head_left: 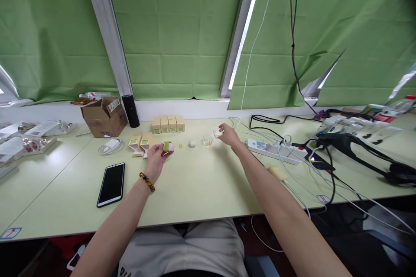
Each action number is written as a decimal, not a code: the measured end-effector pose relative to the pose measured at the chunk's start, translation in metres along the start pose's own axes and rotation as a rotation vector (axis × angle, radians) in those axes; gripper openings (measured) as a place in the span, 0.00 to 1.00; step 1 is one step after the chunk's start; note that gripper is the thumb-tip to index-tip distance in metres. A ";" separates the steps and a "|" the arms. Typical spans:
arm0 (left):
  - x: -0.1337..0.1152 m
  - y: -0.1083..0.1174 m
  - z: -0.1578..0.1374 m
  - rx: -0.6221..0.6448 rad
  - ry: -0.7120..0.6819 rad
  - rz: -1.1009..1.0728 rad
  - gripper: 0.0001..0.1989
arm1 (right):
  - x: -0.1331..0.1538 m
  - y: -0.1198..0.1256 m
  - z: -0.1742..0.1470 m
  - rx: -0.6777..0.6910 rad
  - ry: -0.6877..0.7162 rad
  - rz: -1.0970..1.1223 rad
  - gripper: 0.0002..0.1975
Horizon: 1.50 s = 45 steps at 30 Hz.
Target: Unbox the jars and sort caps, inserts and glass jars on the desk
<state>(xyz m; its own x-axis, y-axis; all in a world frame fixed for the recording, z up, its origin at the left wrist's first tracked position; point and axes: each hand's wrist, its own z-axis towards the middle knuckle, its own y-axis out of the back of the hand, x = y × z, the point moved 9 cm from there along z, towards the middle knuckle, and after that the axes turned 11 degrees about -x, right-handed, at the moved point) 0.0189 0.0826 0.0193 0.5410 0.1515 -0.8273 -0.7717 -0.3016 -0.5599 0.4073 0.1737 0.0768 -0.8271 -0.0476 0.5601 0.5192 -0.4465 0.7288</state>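
My left hand [156,158], with a beaded bracelet at its wrist, is closed on a small green-and-white jar-like piece [167,146] just above the table. Farther right, my right hand [229,135] pinches a small clear cup [217,132] by its side. A second clear cup [207,141] stands to the left of that hand, with something yellowish in it. Between the hands lie a small white cylinder [192,143] and a tiny yellow piece [181,145]. Opened small cardboard boxes [135,144] lie behind and left of my left hand.
Several closed small boxes [168,124] stand in a row at the back. A phone [111,184], a coiled white charger [111,144], a carton [104,117] and a black cylinder [130,111] are on the left. A power strip [276,150] with tangled cables and a black headset-like strap [360,156] occupy the right.
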 end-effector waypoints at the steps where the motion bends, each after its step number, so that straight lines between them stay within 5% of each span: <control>1: 0.000 0.000 0.000 0.003 -0.002 0.000 0.11 | -0.005 -0.007 0.000 0.044 0.003 -0.018 0.29; 9: 0.002 0.001 0.001 0.001 0.014 -0.005 0.12 | -0.006 -0.050 -0.014 0.215 0.064 -0.058 0.31; 14: 0.000 0.000 -0.003 -0.011 0.022 -0.002 0.11 | 0.013 -0.051 -0.016 0.226 0.113 -0.104 0.38; 23: 0.000 0.000 -0.002 -0.012 0.018 0.018 0.11 | 0.036 -0.062 -0.011 0.269 0.163 -0.116 0.24; 34: 0.001 0.000 -0.002 -0.017 0.013 0.018 0.10 | 0.049 -0.072 -0.008 0.322 0.187 -0.198 0.24; 45: 0.004 0.003 0.003 -0.020 0.015 0.014 0.10 | 0.048 -0.085 0.012 0.340 0.222 -0.218 0.33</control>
<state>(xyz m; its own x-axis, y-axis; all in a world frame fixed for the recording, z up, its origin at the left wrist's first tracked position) 0.0178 0.0853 0.0142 0.5350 0.1327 -0.8344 -0.7729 -0.3220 -0.5468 0.3260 0.2203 0.0465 -0.9318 -0.1915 0.3082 0.3381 -0.1503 0.9290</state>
